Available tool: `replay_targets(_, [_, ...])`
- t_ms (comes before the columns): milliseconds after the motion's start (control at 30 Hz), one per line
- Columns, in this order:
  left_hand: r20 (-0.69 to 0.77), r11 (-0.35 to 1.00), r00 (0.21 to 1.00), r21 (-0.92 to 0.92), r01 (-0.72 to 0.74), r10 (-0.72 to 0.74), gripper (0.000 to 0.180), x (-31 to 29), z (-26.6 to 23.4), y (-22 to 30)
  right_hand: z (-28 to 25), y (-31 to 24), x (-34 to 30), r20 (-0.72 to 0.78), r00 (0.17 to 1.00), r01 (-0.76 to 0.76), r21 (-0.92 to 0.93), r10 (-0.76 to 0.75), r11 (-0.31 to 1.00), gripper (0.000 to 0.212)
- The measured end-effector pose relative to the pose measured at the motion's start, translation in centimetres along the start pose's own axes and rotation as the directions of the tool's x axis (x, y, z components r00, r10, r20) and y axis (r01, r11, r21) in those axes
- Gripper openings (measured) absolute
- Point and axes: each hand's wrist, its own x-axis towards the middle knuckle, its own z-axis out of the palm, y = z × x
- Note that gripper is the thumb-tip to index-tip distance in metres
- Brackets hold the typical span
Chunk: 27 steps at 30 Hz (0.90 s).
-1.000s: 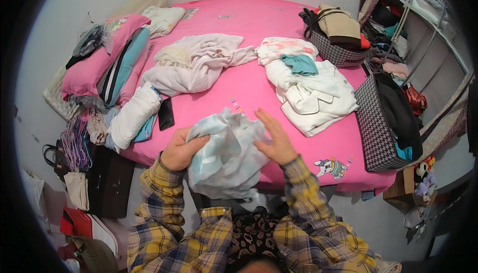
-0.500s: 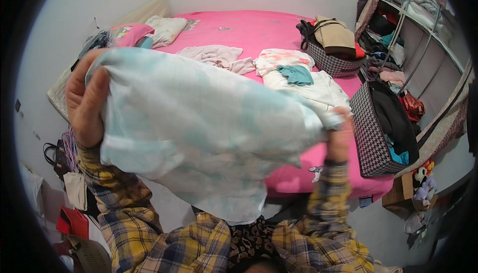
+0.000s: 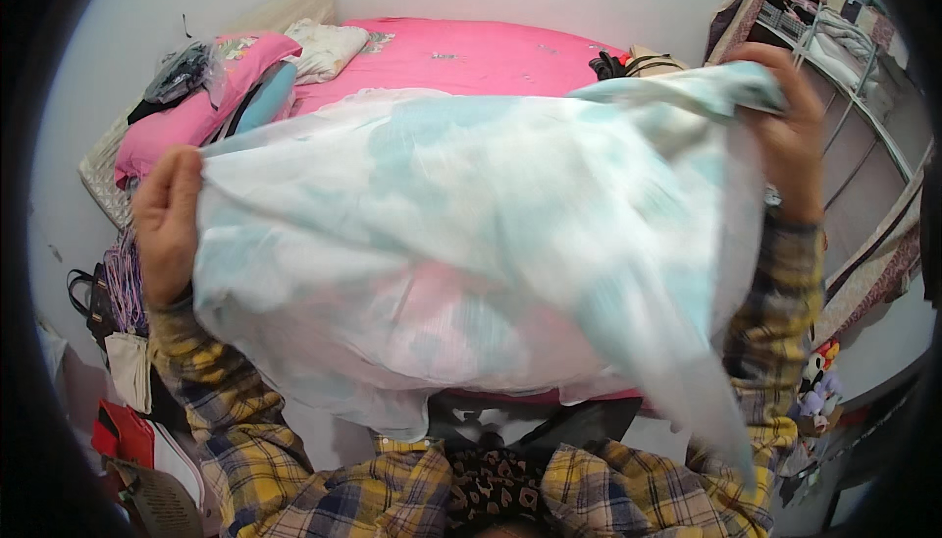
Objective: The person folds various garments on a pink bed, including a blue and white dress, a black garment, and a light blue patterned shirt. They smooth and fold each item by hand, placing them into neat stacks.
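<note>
Between my hands spreads a thin, sheer white garment [image 3: 461, 194] with cloudy pale-blue patches; its exact cut does not show. My left hand [image 3: 169, 219] pinches its left edge between thumb and fingers. Higher up, my right hand [image 3: 793, 135] grips a bunched part at the upper right corner. A loose strip hangs from the right side, slanting down toward my right forearm and blurred by motion. Most of the middle of the bed, with the clothes on it, is hidden behind the cloth.
Beyond stands a bed with a pink sheet [image 3: 471, 52]. Pink bedding [image 3: 186, 135] and a pale folded cloth [image 3: 329, 50] lie at its left. A curtained rack [image 3: 859, 57] holds clothes at the right. Bags [image 3: 128, 371] hang on the left.
My right hand has risen and moved right, stretching the garment wide. My left hand has come slightly lower. The clothes and patterned boxes on the bed are now covered from view.
</note>
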Motion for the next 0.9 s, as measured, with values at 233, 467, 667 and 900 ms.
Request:
replay_targets(233, [0.241, 0.966, 0.956, 0.232, 0.113, -0.170, 0.028, 0.4, 7.9, -18.3, 20.9, 14.9, 1.4, 0.199, 0.959, -0.209, 0.013, 0.203, 0.978, 0.025])
replay_targets(467, [-0.048, 0.807, 0.947, 0.511, 0.297, -0.317, 0.020, 1.9, 14.7, -30.5, 31.1, 19.2, -0.8, 0.128, 0.923, -0.347, -0.130, 0.363, 0.929, 0.048])
replay_targets(667, [0.005, 0.911, 0.921, 0.145, 0.385, -0.390, 0.024, -7.7, 12.2, -32.4, 23.9, 12.4, -13.1, 0.274, 0.775, -0.630, 0.260, 0.569, 0.732, 0.042])
replay_targets(900, [-0.205, 0.743, 0.730, 0.014, 0.669, -0.652, 0.016, -27.2, 4.2, -25.2, 14.5, -0.2, -31.8, 0.408, 0.146, -0.974, 0.216, 0.901, 0.060, 0.015])
